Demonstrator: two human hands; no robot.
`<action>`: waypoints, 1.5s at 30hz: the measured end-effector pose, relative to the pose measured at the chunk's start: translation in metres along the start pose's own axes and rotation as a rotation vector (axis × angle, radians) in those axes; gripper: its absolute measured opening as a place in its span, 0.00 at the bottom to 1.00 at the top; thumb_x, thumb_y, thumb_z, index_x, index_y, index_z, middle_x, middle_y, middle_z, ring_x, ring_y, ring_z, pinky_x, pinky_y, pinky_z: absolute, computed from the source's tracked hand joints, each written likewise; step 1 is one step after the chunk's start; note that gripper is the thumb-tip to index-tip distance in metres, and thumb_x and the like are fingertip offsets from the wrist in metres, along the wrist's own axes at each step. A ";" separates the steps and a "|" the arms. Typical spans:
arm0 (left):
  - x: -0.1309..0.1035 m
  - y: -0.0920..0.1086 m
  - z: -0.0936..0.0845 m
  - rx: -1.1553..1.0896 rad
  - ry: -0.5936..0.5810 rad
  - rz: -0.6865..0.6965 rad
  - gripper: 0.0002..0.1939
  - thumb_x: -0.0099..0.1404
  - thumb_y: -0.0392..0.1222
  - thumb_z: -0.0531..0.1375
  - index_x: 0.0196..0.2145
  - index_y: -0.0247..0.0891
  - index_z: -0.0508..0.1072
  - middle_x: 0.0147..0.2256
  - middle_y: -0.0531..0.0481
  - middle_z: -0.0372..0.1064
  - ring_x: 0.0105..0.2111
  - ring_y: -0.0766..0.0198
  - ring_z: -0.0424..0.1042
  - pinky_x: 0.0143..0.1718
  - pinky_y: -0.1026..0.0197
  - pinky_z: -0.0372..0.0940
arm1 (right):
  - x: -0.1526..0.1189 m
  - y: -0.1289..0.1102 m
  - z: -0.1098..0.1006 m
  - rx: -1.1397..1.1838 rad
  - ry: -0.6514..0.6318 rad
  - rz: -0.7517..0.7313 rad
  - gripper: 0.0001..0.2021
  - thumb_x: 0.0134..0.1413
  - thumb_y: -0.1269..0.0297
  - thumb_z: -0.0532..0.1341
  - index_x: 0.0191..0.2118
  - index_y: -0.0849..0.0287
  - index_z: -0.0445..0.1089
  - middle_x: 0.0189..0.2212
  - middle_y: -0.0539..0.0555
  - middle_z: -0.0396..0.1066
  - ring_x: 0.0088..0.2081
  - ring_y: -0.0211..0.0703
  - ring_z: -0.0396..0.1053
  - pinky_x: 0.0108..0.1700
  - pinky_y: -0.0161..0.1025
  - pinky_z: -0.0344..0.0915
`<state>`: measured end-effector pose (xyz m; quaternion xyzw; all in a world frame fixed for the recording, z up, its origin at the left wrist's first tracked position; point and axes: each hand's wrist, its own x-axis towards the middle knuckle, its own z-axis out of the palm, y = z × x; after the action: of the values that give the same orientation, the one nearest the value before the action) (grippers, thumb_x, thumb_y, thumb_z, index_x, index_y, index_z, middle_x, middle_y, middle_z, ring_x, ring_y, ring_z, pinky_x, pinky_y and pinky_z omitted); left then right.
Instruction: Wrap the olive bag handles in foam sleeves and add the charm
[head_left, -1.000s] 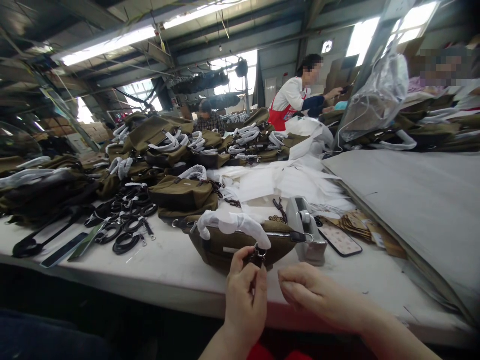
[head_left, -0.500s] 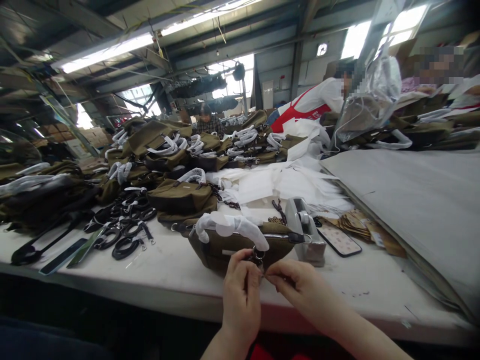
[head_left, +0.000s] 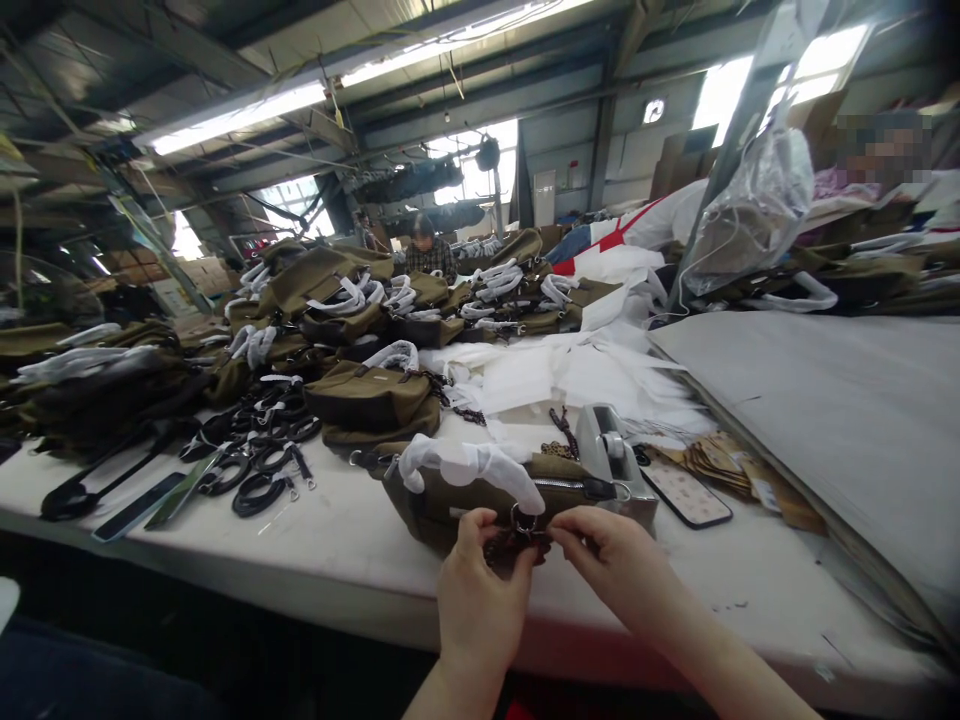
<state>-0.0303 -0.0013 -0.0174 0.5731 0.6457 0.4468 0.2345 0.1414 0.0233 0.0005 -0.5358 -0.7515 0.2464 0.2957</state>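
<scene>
An olive-green handbag [head_left: 427, 505] with a silver zip stands at the table's front, its handle [head_left: 461, 463] wrapped in white padding. A metal ring [head_left: 525, 518] sits at the right base of the handle. Just below the ring, my left hand [head_left: 484, 590] is closed on a dark bag charm [head_left: 517, 545], its thumb and fingers curled around it. My right hand [head_left: 607, 550] pinches at the charm's right side; what lies between its fingertips is too small to make out.
Behind the bag stand a grey tape dispenser [head_left: 600, 430] and a phone [head_left: 690, 497]. Coiled black straps [head_left: 262, 470] lie left. Olive bags [head_left: 375, 395] are piled farther back, beside white sheets [head_left: 525, 380]. A pale board [head_left: 817, 390] covers the right side. Co-workers are beyond.
My left hand has opened its grip wider around the charm, thumb now lower and to the right. My right fingertips have shifted slightly right and up. The view has tilted a little.
</scene>
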 end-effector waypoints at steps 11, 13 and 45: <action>0.013 0.010 -0.001 -0.350 -0.228 -0.121 0.11 0.53 0.34 0.67 0.33 0.39 0.70 0.29 0.51 0.78 0.31 0.59 0.79 0.33 0.63 0.72 | 0.000 0.002 0.001 0.018 0.019 0.004 0.11 0.61 0.61 0.55 0.32 0.55 0.73 0.30 0.51 0.77 0.33 0.44 0.72 0.36 0.39 0.64; 0.016 0.010 -0.003 -0.407 -0.278 -0.138 0.08 0.53 0.32 0.65 0.31 0.38 0.72 0.28 0.51 0.78 0.30 0.59 0.79 0.32 0.63 0.74 | 0.000 0.001 0.001 0.014 0.014 0.002 0.11 0.61 0.61 0.55 0.32 0.54 0.73 0.29 0.51 0.76 0.32 0.44 0.72 0.35 0.39 0.64; 0.019 0.000 -0.004 -0.377 -0.352 -0.146 0.06 0.52 0.35 0.63 0.31 0.33 0.76 0.26 0.49 0.75 0.26 0.62 0.72 0.27 0.65 0.66 | -0.010 0.003 0.041 0.288 0.244 -0.001 0.11 0.60 0.59 0.57 0.32 0.56 0.74 0.28 0.53 0.75 0.30 0.44 0.73 0.34 0.37 0.67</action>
<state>-0.0379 0.0151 -0.0111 0.5401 0.5399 0.4348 0.4773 0.1166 0.0129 -0.0326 -0.5136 -0.6672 0.2843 0.4585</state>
